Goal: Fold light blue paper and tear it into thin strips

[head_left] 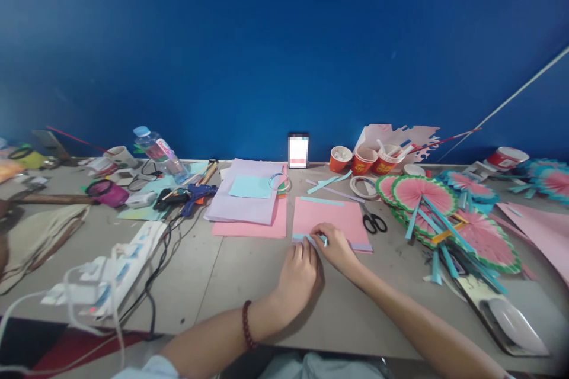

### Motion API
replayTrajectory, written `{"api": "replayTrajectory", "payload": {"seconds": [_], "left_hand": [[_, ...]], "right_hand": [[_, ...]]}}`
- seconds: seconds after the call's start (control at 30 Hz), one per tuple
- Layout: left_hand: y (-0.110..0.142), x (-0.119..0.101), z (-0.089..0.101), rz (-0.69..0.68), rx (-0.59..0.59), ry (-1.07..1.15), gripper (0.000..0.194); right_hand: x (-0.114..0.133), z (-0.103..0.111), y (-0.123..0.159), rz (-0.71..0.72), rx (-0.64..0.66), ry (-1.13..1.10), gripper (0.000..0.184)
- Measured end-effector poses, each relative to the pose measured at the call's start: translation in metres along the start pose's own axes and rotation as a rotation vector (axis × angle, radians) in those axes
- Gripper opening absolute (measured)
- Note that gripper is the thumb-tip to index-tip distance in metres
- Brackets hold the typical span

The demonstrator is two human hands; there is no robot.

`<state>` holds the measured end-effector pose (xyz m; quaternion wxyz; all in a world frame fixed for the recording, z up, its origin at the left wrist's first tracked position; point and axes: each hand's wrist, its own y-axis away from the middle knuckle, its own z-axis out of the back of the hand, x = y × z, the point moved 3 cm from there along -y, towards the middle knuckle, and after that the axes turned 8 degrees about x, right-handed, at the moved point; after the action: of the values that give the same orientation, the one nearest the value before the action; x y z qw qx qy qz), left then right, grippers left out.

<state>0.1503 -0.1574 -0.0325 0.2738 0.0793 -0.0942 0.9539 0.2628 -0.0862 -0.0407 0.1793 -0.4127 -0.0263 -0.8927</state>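
Note:
A pink paper sheet (331,219) lies before me, with a light blue strip (323,201) across its far part and a lilac band (361,246) at its near right edge. My left hand (299,275) rests at the sheet's near edge, fingers stretched forward and pressing down; its thumb is hidden. A brown bead bracelet (248,324) circles that wrist. Beside it, my right hand (335,246) is closed in a pinch on a light blue paper strip (324,241) along the near edge. Black-handled scissors (374,223) lie right of the sheet.
Lilac (244,204) and pink sheets lie left of centre. Watermelon-patterned paper fans (424,194) and a computer mouse (515,323) occupy the right. Red cups (365,161) and a phone (298,151) stand by the blue wall. Leftward are a bottle (162,154), glue gun (195,196) and power strip (128,263).

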Motion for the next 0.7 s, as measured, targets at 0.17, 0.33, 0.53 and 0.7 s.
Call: {"api": "replayTrajectory", "payload": {"seconds": [0.17, 0.33, 0.53, 0.7], "left_hand": [[-0.001, 0.001, 0.002, -0.002, 0.002, 0.013, 0.039], [0.0, 0.002, -0.002, -0.007, 0.009, 0.051, 0.038], [-0.002, 0.007, -0.002, -0.009, 0.023, 0.119, 0.036], [-0.008, 0.016, 0.003, -0.061, 0.092, 0.219, 0.023]], "right_hand": [[0.001, -0.001, 0.0, -0.003, -0.001, -0.001, 0.012], [0.0, 0.002, -0.001, 0.016, -0.018, -0.035, 0.011], [-0.007, 0.019, -0.009, 0.017, -0.092, -0.214, 0.013], [-0.022, 0.033, -0.021, -0.216, -0.042, -0.435, 0.025]]}}
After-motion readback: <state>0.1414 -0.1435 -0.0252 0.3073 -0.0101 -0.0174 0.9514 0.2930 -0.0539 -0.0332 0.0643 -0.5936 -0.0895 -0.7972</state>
